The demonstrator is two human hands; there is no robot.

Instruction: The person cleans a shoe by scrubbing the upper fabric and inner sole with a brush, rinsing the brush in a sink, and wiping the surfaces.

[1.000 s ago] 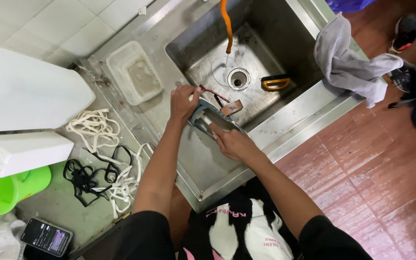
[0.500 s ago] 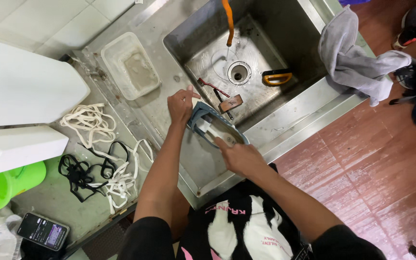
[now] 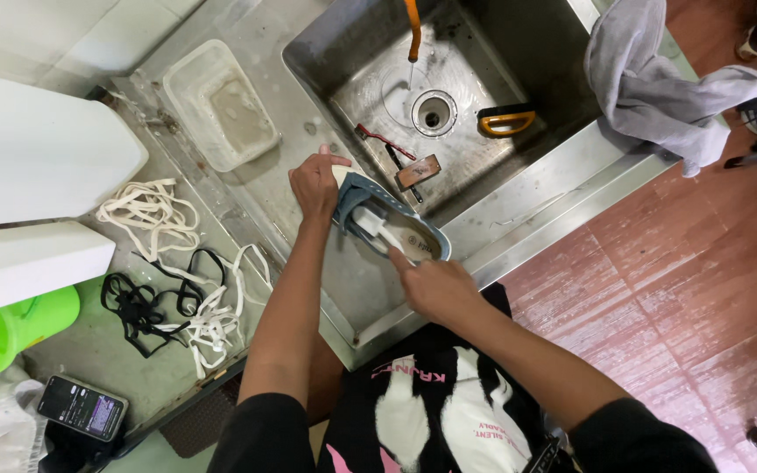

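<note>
Since a second ago: shoe (image 3: 392,229) lowered from above sink (image 3: 562,171) edge onto counter ledge, opening now up, insole showing. Work shifted to shoe's inside.

Left hand (image 3: 313,186): fingers curled round shoe's toe end, gripping, steadying it.

Right hand (image 3: 431,285): fingers closed on pale brush (image 3: 377,229), bristles inside shoe.

Thin water stream from orange hose (image 3: 412,28) above drain.
</note>
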